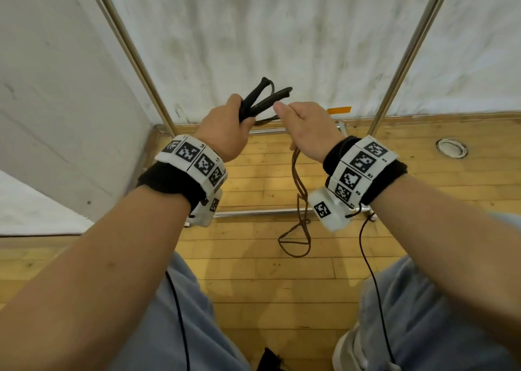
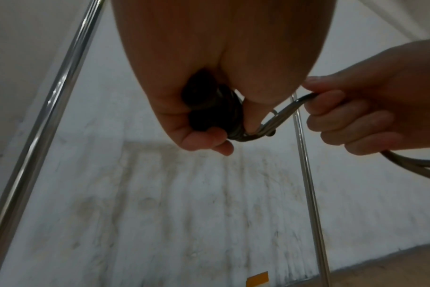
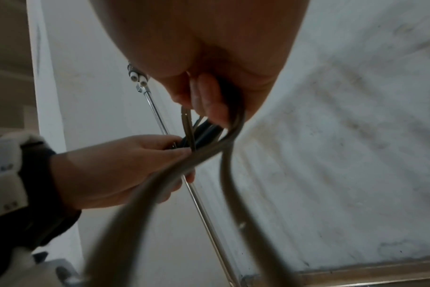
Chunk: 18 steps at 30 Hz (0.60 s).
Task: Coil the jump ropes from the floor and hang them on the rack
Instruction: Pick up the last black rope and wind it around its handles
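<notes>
My left hand (image 1: pixel 225 128) grips the two black handles (image 1: pixel 263 97) of a jump rope, which stick up and fan apart above the fist; in the left wrist view their round ends (image 2: pixel 201 104) show inside my curled fingers. My right hand (image 1: pixel 304 128) holds the brown cord (image 1: pixel 300 190) just beside the left hand. The cord hangs from my right hand in long loops (image 3: pixel 228 174) down to the floor, where the lowest loop (image 1: pixel 294 241) lies. The rack's metal uprights (image 1: pixel 132 52) rise left and right (image 1: pixel 408 52) of my hands.
A dirty white wall (image 1: pixel 267 32) stands behind the rack. The rack's lower crossbar (image 1: pixel 253 214) runs low over the wooden floor (image 1: pixel 282 286). A round metal floor fitting (image 1: pixel 451 148) lies at the right. Thin black sensor cables (image 1: pixel 372 272) hang from my wrists past my legs.
</notes>
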Each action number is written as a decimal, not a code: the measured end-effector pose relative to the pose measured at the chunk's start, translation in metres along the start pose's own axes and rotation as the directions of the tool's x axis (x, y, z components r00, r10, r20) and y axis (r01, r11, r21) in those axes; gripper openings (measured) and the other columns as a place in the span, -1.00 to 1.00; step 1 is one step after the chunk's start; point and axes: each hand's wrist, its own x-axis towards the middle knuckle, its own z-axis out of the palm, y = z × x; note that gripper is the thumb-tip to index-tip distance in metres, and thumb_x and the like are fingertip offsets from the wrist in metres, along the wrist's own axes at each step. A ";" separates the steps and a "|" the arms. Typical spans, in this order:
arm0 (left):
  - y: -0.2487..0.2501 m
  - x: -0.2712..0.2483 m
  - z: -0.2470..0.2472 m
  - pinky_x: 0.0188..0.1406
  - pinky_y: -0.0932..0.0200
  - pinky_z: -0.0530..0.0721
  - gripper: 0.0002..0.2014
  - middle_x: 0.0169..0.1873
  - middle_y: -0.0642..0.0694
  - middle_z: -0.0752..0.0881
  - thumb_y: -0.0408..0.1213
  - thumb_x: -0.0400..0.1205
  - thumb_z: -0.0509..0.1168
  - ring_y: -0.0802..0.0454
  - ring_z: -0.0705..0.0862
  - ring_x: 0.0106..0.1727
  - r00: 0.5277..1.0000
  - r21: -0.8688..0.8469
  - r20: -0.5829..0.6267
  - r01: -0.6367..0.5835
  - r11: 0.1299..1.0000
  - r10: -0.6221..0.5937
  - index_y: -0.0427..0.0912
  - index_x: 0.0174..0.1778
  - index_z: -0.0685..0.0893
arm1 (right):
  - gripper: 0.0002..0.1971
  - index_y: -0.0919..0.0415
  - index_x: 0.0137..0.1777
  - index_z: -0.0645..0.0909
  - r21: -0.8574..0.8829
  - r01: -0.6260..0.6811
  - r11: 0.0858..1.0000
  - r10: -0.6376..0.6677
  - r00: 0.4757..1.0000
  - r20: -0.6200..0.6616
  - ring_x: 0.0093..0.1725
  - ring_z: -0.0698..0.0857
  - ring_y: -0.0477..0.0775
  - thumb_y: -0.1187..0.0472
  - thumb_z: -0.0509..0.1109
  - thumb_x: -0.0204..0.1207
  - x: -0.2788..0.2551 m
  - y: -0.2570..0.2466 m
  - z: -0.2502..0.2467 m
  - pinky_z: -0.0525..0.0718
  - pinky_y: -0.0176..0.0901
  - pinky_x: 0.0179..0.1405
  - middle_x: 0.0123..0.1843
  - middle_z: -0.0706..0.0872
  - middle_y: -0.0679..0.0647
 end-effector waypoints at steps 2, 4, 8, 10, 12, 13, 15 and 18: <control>0.005 -0.003 0.003 -0.29 0.06 0.51 -0.74 -0.18 -0.05 0.56 -0.14 0.73 0.16 -0.04 0.58 -0.24 1.000 0.006 0.016 -0.022 1.000 0.021 -0.20 0.25 0.40 | -0.54 0.24 -0.40 0.35 0.061 -0.012 0.998 0.013 1.000 -0.018 -0.44 0.58 0.27 -0.01 0.12 0.69 -0.002 -0.003 -0.005 0.44 -0.23 -0.45 -0.53 0.34 0.04; 0.007 -0.004 0.005 -0.36 0.14 0.47 -0.77 -0.19 -0.05 0.55 -0.17 0.73 0.16 0.00 0.56 -0.28 0.999 -0.004 0.035 -0.041 0.999 0.041 -0.21 0.21 0.39 | -0.61 0.20 -0.42 0.44 0.083 0.002 0.997 -0.002 1.000 -0.003 -0.48 0.52 0.09 0.09 0.22 0.66 -0.004 -0.008 -0.010 0.51 -0.15 -0.37 -0.53 0.38 -0.01; 0.006 -0.009 0.006 -0.52 0.22 0.35 -0.80 -0.29 0.01 0.54 -0.11 0.67 0.21 0.13 0.52 -0.36 0.988 0.036 0.112 -0.113 0.993 0.108 -0.10 0.07 0.36 | -0.73 0.10 -0.35 0.56 0.140 0.016 0.990 -0.017 1.000 0.006 -0.50 0.56 -0.23 0.24 0.28 0.62 -0.004 -0.009 -0.018 0.68 -0.31 -0.30 -0.47 0.50 -0.16; 0.007 -0.012 0.008 -0.53 0.24 0.32 -0.67 -0.31 0.07 0.52 0.06 0.58 0.30 0.17 0.50 -0.36 0.984 0.078 0.141 -0.124 0.989 0.112 -0.02 0.03 0.35 | -0.79 0.17 -0.23 0.63 0.015 0.052 0.999 -0.051 0.998 -0.048 -0.46 0.52 -0.19 0.18 0.28 0.62 -0.003 -0.009 -0.019 0.48 -0.42 -0.37 -0.40 0.54 -0.12; 0.009 -0.012 0.012 -0.51 0.24 0.29 -0.60 -0.33 0.10 0.48 0.19 0.54 0.32 0.19 0.46 -0.37 0.983 0.174 0.151 -0.130 0.976 0.104 -0.01 -0.01 0.36 | -0.78 0.22 -0.13 0.69 -0.111 0.103 0.989 -0.109 0.992 -0.055 -0.40 0.50 -0.19 0.14 0.28 0.62 -0.002 -0.009 -0.018 0.38 -0.46 -0.39 -0.38 0.55 -0.13; 0.011 -0.012 0.014 -0.49 0.23 0.30 -0.62 -0.33 0.09 0.50 0.18 0.56 0.31 0.16 0.46 -0.37 0.982 0.215 0.159 -0.139 0.967 0.106 -0.02 -0.02 0.39 | -0.77 0.22 -0.11 0.71 -0.150 0.118 0.982 -0.126 0.991 -0.049 -0.37 0.51 -0.18 0.12 0.28 0.61 -0.002 -0.010 -0.016 0.37 -0.46 -0.37 -0.38 0.56 -0.14; 0.012 -0.012 0.018 -0.47 0.22 0.33 -0.72 -0.31 0.07 0.57 0.07 0.60 0.29 0.13 0.49 -0.36 0.978 0.225 0.172 -0.158 0.961 0.120 -0.05 0.00 0.48 | -0.75 0.20 -0.12 0.72 -0.190 0.117 0.975 -0.130 0.990 -0.058 -0.37 0.51 -0.16 0.07 0.29 0.59 -0.001 -0.009 -0.013 0.38 -0.38 -0.36 -0.38 0.58 -0.13; 0.015 -0.016 0.020 -0.43 0.26 0.35 -0.81 -0.32 0.10 0.57 -0.03 0.62 0.25 0.16 0.53 -0.34 0.964 0.169 0.216 -0.194 0.966 0.156 -0.03 0.04 0.54 | -0.73 0.18 -0.17 0.73 -0.204 0.043 0.978 -0.065 0.993 -0.102 -0.37 0.52 -0.13 -0.01 0.35 0.55 0.004 -0.004 -0.017 0.42 -0.35 -0.37 -0.40 0.58 -0.12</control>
